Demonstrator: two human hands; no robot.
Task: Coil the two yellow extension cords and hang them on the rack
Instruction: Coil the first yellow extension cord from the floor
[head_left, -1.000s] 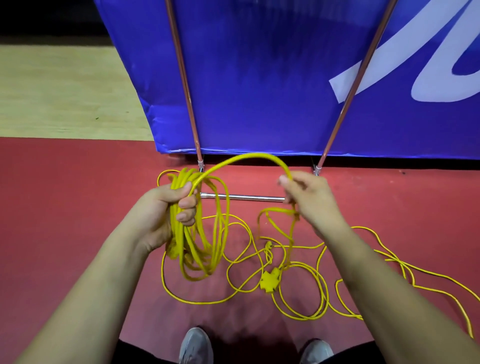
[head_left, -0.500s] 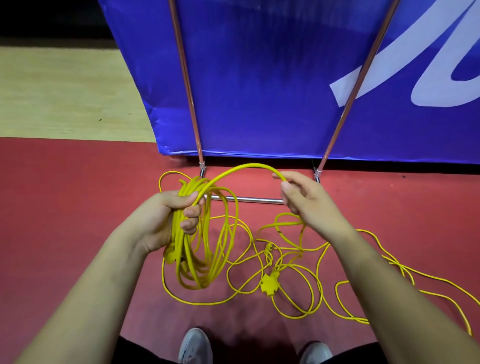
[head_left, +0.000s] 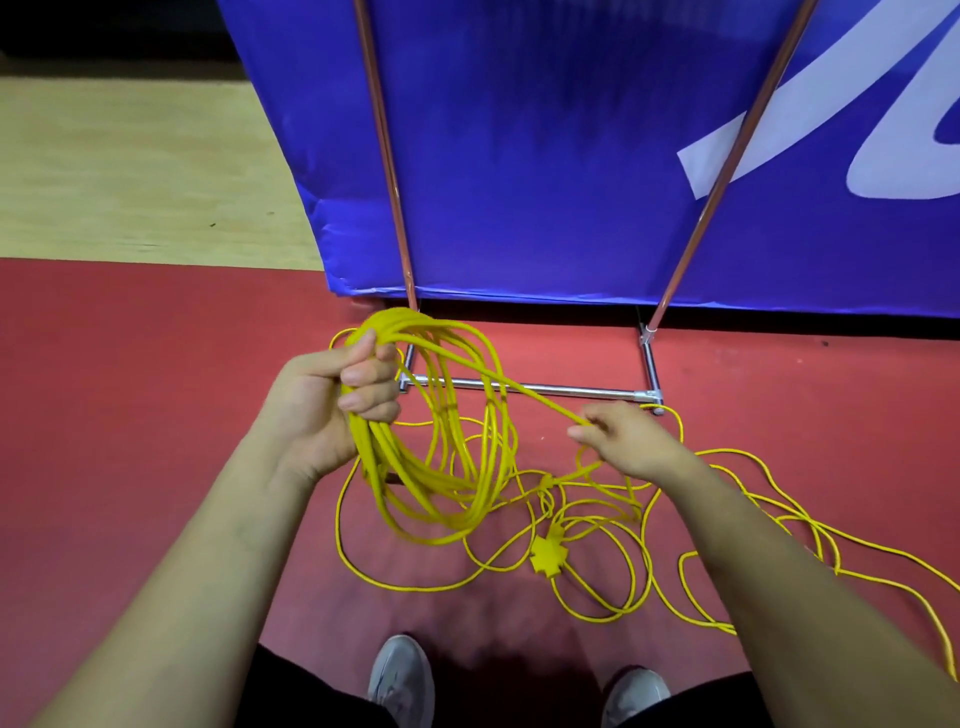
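Right hand (head_left: 628, 441) dropped lower; arched loop now taut strand (head_left: 540, 402), pinched in its grip. Left hand (head_left: 332, 410) clenches coiled yellow extension cord bundle (head_left: 405, 483). Loose yellow cord (head_left: 544, 555) lies below right grip; coiling unfinished.

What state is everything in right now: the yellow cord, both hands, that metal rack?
Coiled cord: several loops, hanging from the left hand, not on the rack.
Left hand: grips the top of the coil.
Right hand: pinches a strand stretched from the coil.
Loose cord: uncoiled, tangled on the red floor.
Socket block: lying on the floor.
Rack: standing; no cord on its visible part.
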